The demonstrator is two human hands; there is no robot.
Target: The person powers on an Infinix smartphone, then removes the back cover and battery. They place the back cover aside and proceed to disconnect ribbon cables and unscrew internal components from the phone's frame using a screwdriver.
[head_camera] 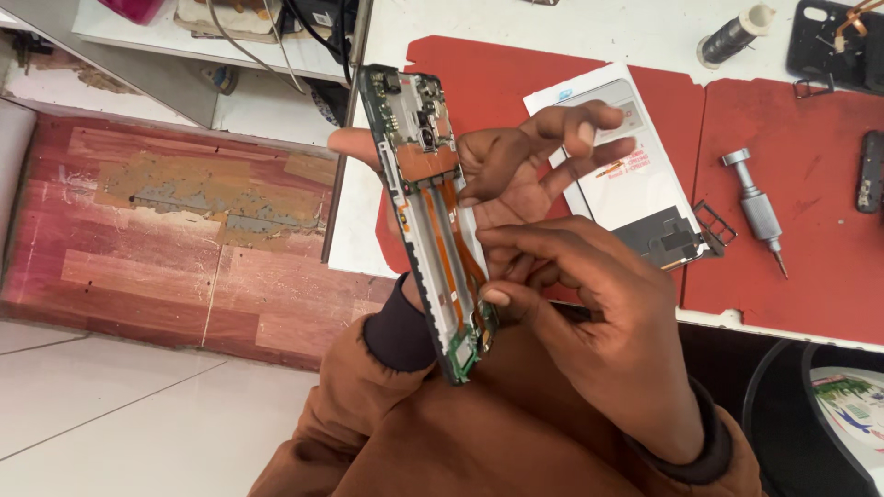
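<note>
Opened phone [428, 221] held up edge-on above the lap, tilted, camera end toward the worktop [589, 28], board and orange flex strips exposed. Left hand [516, 170] behind and under it: thumb poking out past the far edge near the top, palm backing the frame, fingers spread loose and wide rather than clamped, so a cradling grip, holding the phone. Right hand [599, 313] lower, coming in from the right, fingertips pinched narrow at the phone's near edge around mid-frame, thumb pressed against the lower rim; whether anything sits between those fingertips, cannot tell. Brown sleeves with dark cuffs on both wrists. Beyond the hands, red mat [792, 230] lying on the white worktop. On the mat, white phone panel [635, 184] lying flat, partly hidden by the left fingers, with a small black part [658, 237] at its near corner. Screwdriver [755, 210] lying to the right of the panel, well apart from both hands, tip pointing toward the near edge. Dark spool [732, 37] at the far side of the worktop. Left of the worktop, worn reddish floor [175, 230] and pale tiles below.
</note>
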